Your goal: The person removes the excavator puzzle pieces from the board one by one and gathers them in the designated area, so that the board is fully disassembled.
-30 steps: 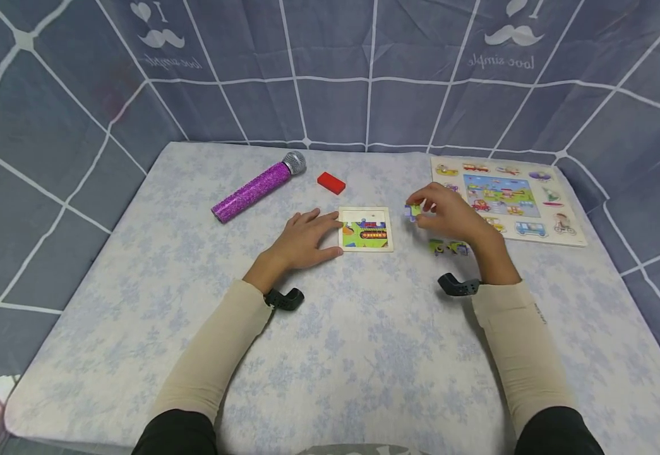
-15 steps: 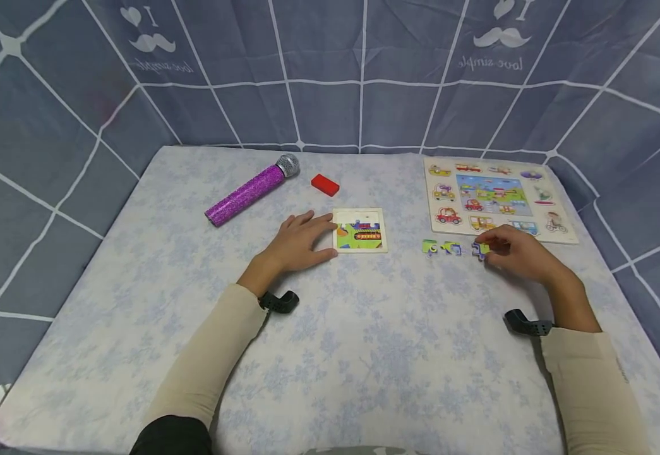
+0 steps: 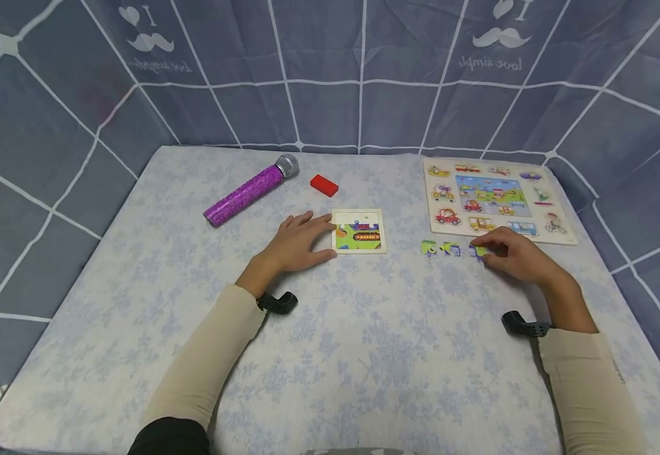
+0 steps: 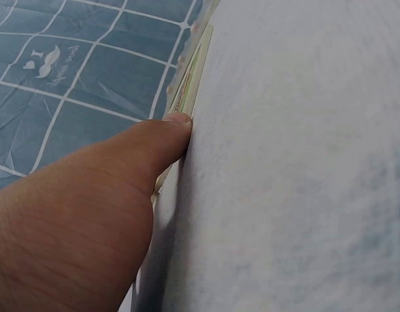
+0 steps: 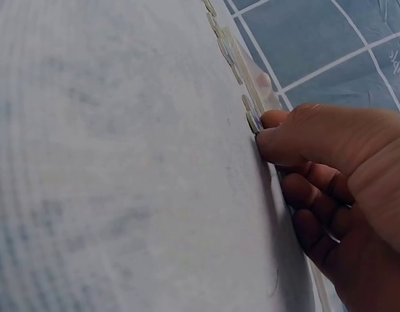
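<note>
My left hand (image 3: 291, 248) rests beside a small square puzzle tray (image 3: 384, 235), its fingertips and thumb touching the tray's left side. Inside that tray is a partly filled picture of a tracked vehicle; the upper strip is bare. In the left wrist view the thumb (image 4: 167, 133) presses on the tray's edge. Over on the right, my right hand (image 3: 516, 256) pinches a small jigsaw piece (image 3: 475, 251) between thumb and forefinger, down at the tabletop. Two more green jigsaw pieces (image 3: 440, 248) lie in a row just left of it. The right wrist view shows the pinched piece (image 5: 252, 120) edge-on.
A wooden vehicle puzzle board (image 3: 494, 234) lies behind the right hand. Towards the back are a red block (image 3: 324, 185) and a glittery purple microphone (image 3: 247, 194). Grey-blue checked cloth (image 3: 330, 114) walls the back and sides of the table.
My right hand has carried its jigsaw piece from near the tray rightward and down to the table, beside the other two pieces. The left hand has stayed at the tray.
</note>
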{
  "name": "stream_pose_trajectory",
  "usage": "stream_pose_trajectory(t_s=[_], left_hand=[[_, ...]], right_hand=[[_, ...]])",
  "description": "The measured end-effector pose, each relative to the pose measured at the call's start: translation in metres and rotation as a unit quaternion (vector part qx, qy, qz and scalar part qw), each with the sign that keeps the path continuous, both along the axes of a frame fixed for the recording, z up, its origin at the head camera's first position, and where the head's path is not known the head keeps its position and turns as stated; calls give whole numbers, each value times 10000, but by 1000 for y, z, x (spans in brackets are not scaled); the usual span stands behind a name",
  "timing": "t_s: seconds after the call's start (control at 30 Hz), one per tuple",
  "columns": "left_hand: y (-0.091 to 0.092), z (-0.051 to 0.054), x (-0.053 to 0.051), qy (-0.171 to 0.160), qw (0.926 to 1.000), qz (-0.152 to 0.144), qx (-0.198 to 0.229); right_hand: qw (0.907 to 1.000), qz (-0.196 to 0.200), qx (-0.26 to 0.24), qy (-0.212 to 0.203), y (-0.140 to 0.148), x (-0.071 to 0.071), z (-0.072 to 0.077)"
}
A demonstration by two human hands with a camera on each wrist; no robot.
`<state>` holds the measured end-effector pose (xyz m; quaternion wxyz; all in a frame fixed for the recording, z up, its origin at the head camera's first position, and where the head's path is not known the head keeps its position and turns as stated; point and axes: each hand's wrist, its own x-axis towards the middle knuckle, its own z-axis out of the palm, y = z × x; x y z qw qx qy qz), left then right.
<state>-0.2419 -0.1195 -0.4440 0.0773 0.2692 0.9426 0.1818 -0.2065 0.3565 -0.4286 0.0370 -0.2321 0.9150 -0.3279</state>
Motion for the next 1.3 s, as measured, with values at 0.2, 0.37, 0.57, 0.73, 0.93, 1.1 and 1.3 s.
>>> stream_pose_trajectory(t_s=[0.2, 0.37, 0.57, 0.73, 0.93, 1.1, 1.3], left_hand=[[-3, -1, 3, -29, 10000, 31, 19], [-4, -1, 2, -40, 10000, 22, 27], [-5, 1, -1, -1, 10000, 19, 45], [-5, 3, -1, -7, 10000, 4, 90], [-7, 4, -1, -6, 9999, 55, 147], [-7, 2, -3, 36, 9998, -40, 206], [-4, -1, -3, 125, 9996, -144, 207]], right_hand=[[9998, -55, 6, -215, -2, -2, -2], [9982, -311, -45, -506, -2, -2, 2], [9997, -239, -90, 7, -16, -7, 8], [9989, 326, -108, 305, -54, -18, 18], [9964, 840, -49, -28, -126, -54, 30], [9925, 1150, -151, -377, -195, -79, 27], [9880, 1504, 242, -261, -234, -90, 12]])
